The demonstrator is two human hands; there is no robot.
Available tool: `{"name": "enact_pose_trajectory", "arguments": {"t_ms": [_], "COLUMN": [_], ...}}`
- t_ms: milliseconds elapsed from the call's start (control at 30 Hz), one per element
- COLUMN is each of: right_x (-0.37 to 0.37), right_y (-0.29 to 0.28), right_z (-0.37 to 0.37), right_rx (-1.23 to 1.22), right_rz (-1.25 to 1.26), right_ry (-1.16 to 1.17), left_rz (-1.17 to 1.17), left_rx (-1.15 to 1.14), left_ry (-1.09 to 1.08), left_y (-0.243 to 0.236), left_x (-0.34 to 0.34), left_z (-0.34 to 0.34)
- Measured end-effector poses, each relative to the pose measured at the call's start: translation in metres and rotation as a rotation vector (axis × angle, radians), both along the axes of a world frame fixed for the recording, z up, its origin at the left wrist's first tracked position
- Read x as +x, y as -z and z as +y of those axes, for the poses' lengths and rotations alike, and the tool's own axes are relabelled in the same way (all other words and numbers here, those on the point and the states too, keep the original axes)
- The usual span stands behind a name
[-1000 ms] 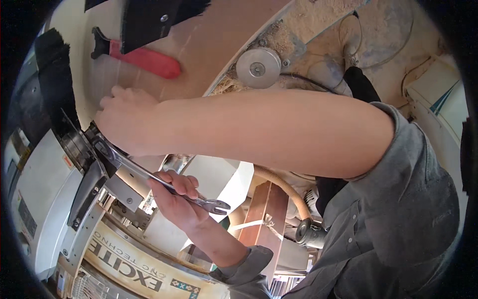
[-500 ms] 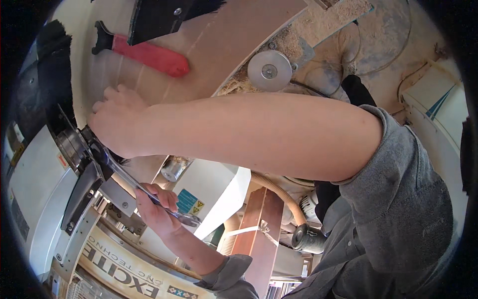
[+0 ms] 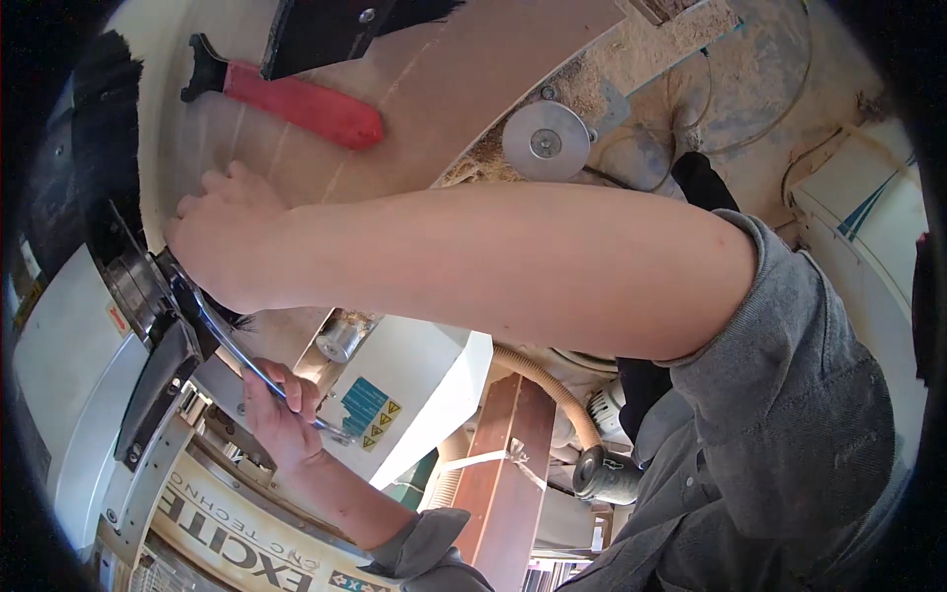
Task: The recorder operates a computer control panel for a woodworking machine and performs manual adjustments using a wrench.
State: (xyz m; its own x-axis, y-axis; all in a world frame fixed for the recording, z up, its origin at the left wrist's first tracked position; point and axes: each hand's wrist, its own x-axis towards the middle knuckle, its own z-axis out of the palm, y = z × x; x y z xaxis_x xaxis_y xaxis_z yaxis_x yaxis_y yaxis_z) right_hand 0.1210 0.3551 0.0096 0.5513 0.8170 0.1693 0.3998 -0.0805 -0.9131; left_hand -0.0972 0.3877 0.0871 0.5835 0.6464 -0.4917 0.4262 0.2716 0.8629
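My left hand is closed around a long chrome wrench. The wrench slants up to the black and metal spindle of a machine head, where its upper end is partly hidden. Above it, my right hand is closed beside the spindle, its fingers curled on the far side. Whatever my right fingers grip is hidden by the back of the hand. My right forearm stretches across the middle of the view.
Beyond my right hand, a red tool with a black forked end lies on a brown board. A round metal disc sits by sawdust at the board's edge. A white machine housing, a ribbed hose and black bristles surround the work.
My left hand has swung the wrench's lower end to the left, toward the machine head. My right hand stays at the spindle, and the whole view has shifted slightly.
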Motion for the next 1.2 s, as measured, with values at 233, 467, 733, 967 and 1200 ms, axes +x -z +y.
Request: {"name": "enact_pose_trajectory", "arguments": {"t_ms": [233,467,733,967,1200], "right_x": [0.007,0.012,0.068,0.088,0.074], "right_y": [-0.039,0.001,-0.047,-0.042,-0.037], "right_z": [-0.003,-0.015,-0.085,-0.083,-0.106], "right_rx": [-0.273,0.093,-0.366,-0.452,-0.456], "right_rz": [0.096,-0.243,-0.707,-0.726,-0.459], "right_ry": [0.025,0.186,-0.125,-0.189,-0.242], "left_rz": [-0.066,-0.021,0.024,0.087,0.077], "left_rx": [-0.090,0.009,-0.034,-0.008,-0.011], "left_ry": [-0.023,-0.003,0.031,0.009,0.039], "left_y": [0.000,0.007,-0.003,-0.003,-0.001], "left_x": [0.012,0.013,0.016,0.015,0.014], "left_z": [-0.009,0.010,0.019,0.021,0.027]}}
